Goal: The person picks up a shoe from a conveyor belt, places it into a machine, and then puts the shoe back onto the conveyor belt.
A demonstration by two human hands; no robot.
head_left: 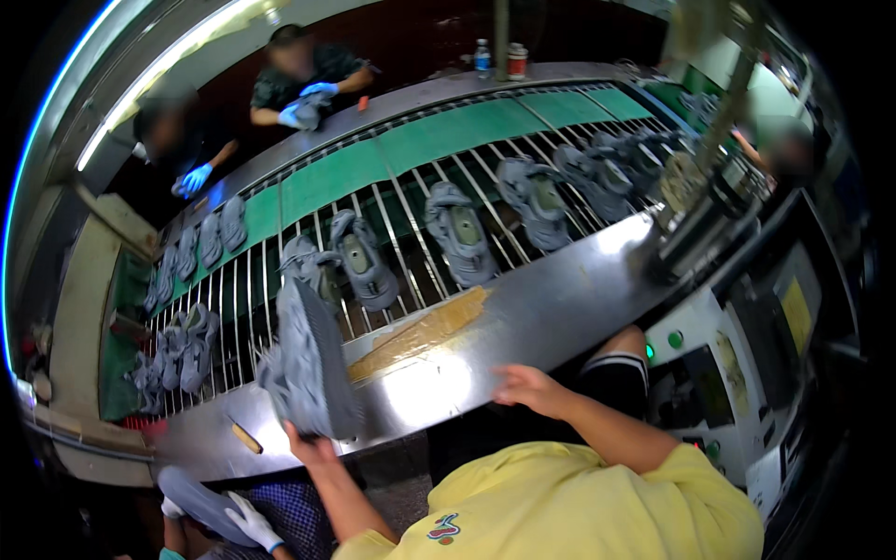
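Left fingers (pixel 293 435): clamped on grey shoe (pixel 325 373)
Right fingers (pixel 510 375): apart, empty
Grey shoe: 12 o'clock from left fingers, long axis toward 11
Nearer: left fingers

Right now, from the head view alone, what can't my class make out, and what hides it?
In the head view:
- Part of the left hand: behind the held shoe.
- Part of one racked shoe: behind the held shoe.
- Exact count of the near-left shoes: they overlap.
- Much of the white-gloved person: cut off by the lower edge.
- Print on the bottle: too small.
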